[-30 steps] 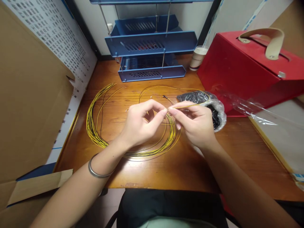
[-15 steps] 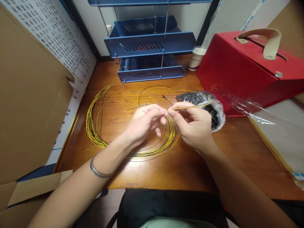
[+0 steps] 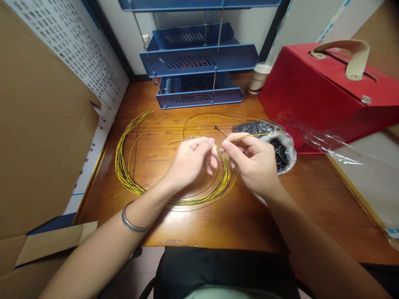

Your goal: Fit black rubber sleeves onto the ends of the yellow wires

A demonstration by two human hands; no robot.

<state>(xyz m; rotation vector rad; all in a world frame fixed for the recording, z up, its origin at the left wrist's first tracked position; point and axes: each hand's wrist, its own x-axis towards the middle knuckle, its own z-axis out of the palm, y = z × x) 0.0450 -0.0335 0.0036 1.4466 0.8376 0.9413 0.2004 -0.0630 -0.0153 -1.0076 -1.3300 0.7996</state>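
My right hand (image 3: 254, 164) pinches the end of a thin yellow wire (image 3: 252, 136) that runs off to the right over a clear bag of small black parts (image 3: 279, 147). My left hand (image 3: 190, 160) is curled with its fingertips pressed together right against that wire end; what it holds is too small to make out. Both hands hover over a loose coil of yellow and black wires (image 3: 131, 166) lying on the wooden desk (image 3: 237, 216). A free wire end with a dark tip (image 3: 216, 128) lies just beyond my fingers.
A blue stacked paper tray (image 3: 199, 62) stands at the back of the desk, a paper cup (image 3: 258, 78) beside it. A red box with a tan handle (image 3: 330, 87) fills the right side, with clear plastic sheet (image 3: 349, 153) in front. Cardboard (image 3: 40, 137) walls the left.
My left fingers have curled in and closed more tightly at the wire end. My right hand shifted slightly left and down with the wire. The view nudged a little.
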